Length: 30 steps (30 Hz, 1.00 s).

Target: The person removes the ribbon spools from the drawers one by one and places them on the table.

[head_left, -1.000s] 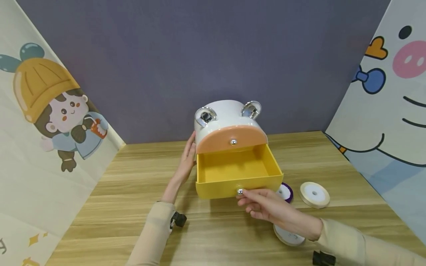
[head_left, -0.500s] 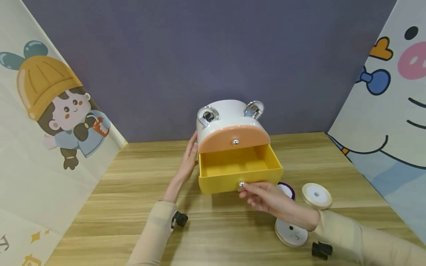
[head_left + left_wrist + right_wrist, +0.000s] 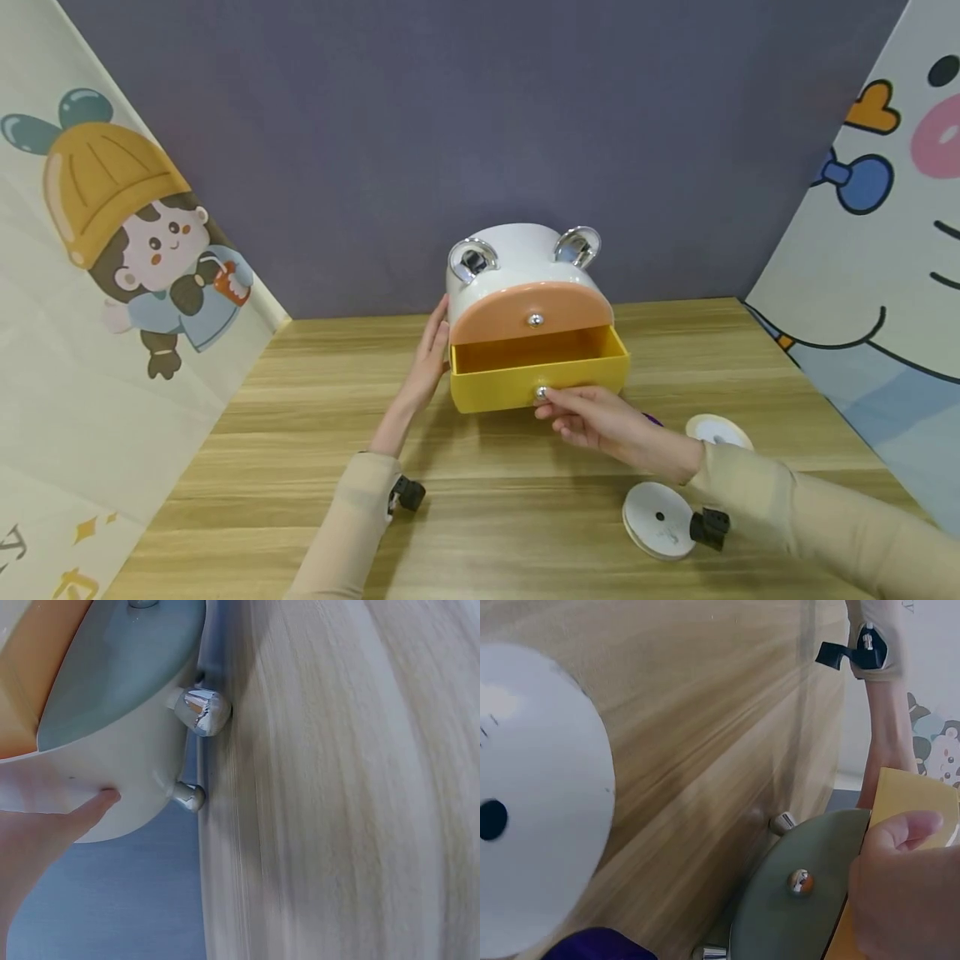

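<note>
On the wood-grain table (image 3: 322, 417), head view: a glossy white, round-topped cabinet with silver ears (image 3: 517, 254) is placed upright near the grey-purple wall (image 3: 360, 167).
Yellow drawer (image 3: 491, 391): partly extended below the rounded peach-orange front panel (image 3: 498, 320).
Right hand (image 3: 600, 421): the drawer's silver ball knob (image 3: 542, 392) is pinched between thumb and finger.
Left hand (image 3: 427, 354): extended fingers are laid against the cabinet's left side.
White disc-shaped spool (image 3: 656, 533): laid flat near the right sleeve (image 3: 832, 521).
Left wrist view, cabinet base: supported on silver ball feet (image 3: 202, 712); the white wall is touched by a fingertip.
Right wrist view, grey-green lower panel (image 3: 817, 847): located below the yellow drawer; the pinched knob is hidden.
</note>
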Motion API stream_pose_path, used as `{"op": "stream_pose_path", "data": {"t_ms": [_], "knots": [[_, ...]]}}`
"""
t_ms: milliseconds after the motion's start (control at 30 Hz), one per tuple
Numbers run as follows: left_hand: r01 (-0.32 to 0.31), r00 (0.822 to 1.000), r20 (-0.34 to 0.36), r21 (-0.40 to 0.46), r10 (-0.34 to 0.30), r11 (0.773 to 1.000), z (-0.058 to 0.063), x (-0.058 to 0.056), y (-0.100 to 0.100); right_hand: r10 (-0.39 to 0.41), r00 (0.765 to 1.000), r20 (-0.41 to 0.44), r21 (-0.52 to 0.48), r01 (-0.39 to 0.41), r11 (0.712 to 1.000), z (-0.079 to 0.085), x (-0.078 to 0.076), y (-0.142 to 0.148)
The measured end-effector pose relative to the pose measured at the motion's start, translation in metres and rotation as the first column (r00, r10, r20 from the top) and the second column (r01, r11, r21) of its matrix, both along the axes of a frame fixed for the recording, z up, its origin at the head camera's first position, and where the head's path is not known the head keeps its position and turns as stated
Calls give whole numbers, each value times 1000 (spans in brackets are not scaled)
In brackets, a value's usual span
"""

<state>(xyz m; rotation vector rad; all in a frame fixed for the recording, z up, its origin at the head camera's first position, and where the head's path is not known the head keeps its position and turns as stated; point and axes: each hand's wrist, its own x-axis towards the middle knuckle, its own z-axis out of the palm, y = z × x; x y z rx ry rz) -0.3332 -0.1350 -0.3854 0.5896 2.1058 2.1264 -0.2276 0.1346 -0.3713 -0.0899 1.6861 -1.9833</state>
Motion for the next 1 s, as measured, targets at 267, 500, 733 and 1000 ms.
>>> {"op": "stream_pose_path", "data": {"t_ms": [267, 500, 733, 1000], "knots": [[-4, 1000, -6, -5, 4, 1000, 0, -1, 0, -36, 999, -1, 11, 36, 999, 0, -15, -2], [-17, 1000, 2, -22, 17, 1000, -1, -1, 0, -42, 999, -17, 3, 42, 999, 0, -28, -4], [-24, 1000, -12, -24, 24, 999, -12, -9, 0, -45, 999, -8, 0, 45, 999, 0, -40, -4], [-46, 998, -40, -15, 45, 999, -27, -19, -1, -43, 999, -12, 8, 43, 999, 0, -48, -5]]}}
